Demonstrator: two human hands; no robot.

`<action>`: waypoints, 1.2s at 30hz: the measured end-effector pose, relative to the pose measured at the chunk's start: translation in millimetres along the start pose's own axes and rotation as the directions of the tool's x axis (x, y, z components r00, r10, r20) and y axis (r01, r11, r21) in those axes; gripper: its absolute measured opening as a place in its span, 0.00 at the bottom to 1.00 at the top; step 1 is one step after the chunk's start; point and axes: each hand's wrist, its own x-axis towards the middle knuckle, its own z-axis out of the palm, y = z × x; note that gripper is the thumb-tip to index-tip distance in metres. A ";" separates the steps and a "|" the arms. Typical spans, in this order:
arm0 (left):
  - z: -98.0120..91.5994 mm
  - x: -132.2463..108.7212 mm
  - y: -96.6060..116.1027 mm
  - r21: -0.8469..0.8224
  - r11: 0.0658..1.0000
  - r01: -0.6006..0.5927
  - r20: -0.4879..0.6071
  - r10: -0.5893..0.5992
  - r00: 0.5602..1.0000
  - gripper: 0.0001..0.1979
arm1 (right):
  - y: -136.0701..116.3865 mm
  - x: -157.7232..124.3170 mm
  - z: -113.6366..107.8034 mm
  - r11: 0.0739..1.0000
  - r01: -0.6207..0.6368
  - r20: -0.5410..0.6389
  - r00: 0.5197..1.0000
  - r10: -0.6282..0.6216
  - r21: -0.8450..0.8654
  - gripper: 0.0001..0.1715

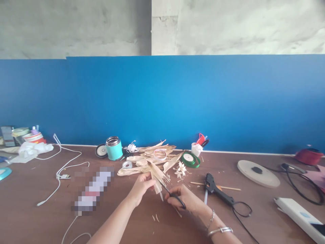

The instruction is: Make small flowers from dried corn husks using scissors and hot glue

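Note:
My left hand [142, 188] pinches a piece of dried corn husk [157, 175] whose far end fans out in strips. In my right hand [185, 198] is a pair of scissors [173, 194] with black handles, its blades against the husk. A narrow cut sliver hangs below the husk between my hands. Beyond them lies a pile of dried corn husks [142, 159], with a roll of pale ribbon [159, 155] on top and a roll of clear tape [127, 164] at its near side. Small star-shaped husk flowers [180, 169] lie just right of the pile.
A black glue gun [218, 191] lies right of my right hand across a wooden stick [231, 188]. Green ribbon [191, 160], a white cup [196, 149] and a turquoise flask [114, 149] stand toward the blue partition [162, 101]. White cables [67, 162] cross the left side.

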 end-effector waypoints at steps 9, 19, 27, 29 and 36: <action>-0.9 1.2 -0.1 -0.019 1.000 -0.002 -0.047 0.001 0.999 0.08 | -0.1 0.3 -0.8 0.991 -0.112 0.064 0.992 0.108 0.067 0.15; -1.6 2.9 0.0 0.002 0.999 -0.043 -0.155 0.042 0.987 0.07 | 8.0 3.4 0.4 0.993 -0.088 0.090 0.993 0.081 0.075 0.15; 1.4 2.3 -1.9 -0.018 0.999 -0.038 -0.159 0.034 0.987 0.09 | 5.2 2.6 3.0 0.997 -0.074 0.050 0.996 0.072 0.037 0.14; 1.0 2.6 -2.6 -0.007 0.999 -0.038 -0.174 0.036 0.984 0.09 | 3.6 2.0 3.7 0.997 -0.077 0.035 0.996 0.077 0.019 0.14; 0.0 2.9 -2.7 -0.025 0.999 -0.040 -0.175 0.035 0.984 0.10 | -2.2 0.2 6.2 0.995 -0.094 -0.011 0.996 0.094 -0.026 0.12</action>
